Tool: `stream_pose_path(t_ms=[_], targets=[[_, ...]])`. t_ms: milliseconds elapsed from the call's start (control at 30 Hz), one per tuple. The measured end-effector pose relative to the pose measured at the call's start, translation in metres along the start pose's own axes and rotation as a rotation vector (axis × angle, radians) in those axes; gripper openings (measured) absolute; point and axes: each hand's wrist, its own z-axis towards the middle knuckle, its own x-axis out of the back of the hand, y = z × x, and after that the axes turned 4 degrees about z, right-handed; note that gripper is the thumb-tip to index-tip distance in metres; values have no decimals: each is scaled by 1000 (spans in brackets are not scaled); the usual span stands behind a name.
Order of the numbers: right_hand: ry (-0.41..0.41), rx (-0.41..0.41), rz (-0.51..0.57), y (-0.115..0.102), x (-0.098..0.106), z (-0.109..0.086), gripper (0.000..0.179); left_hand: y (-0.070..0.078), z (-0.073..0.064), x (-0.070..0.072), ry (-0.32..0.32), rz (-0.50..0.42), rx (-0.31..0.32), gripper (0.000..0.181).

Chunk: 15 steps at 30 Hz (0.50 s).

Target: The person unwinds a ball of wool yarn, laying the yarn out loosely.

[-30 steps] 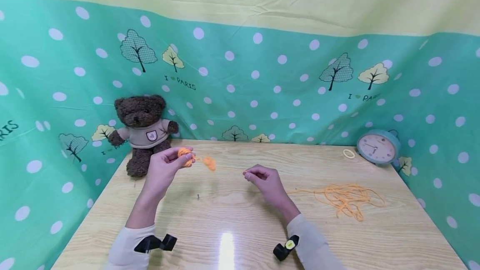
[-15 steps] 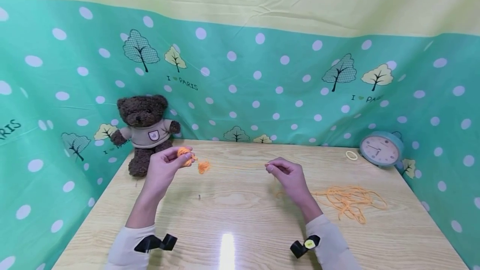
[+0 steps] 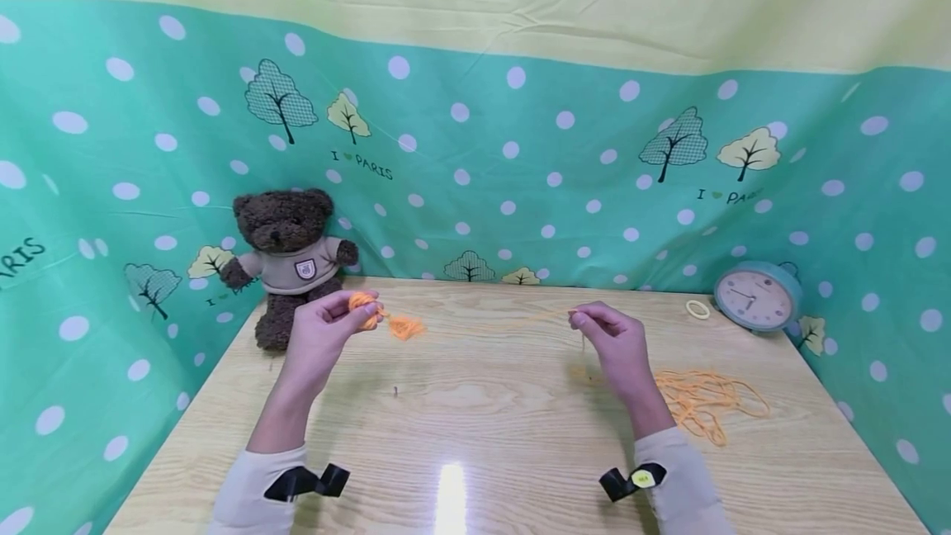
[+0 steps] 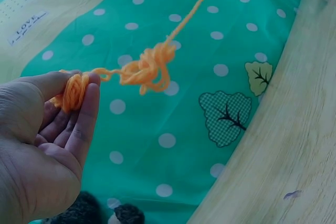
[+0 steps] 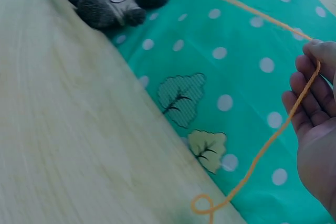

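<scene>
Head view looks forward-down; closer wrist views share the curtain [image 3: 483, 151].

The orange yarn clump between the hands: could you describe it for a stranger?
Find the teddy bear, then the left hand in front. Just to its right is the yarn clump, suspended untouched in midair, unlike the pinched yarn bundle and the yarn pile on the table.

The bear [image 3: 295, 267] sits at the table's [image 3: 535, 444] back left, the clock [image 3: 754, 297] back right behind loose yarn [image 3: 700, 400].

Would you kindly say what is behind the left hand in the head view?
The dark teddy bear and the table; the left hand hides the lower part of one bear leg.
</scene>
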Motion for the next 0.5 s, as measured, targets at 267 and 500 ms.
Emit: stream_pose_path(t_ms=[267,500], targets=[[106,-7,-6,-8,24,5,24,0,0,1,0,-30,2,44],[98,1,-55,-16,43,9,25,0,0,3,5,-33,4,44]])
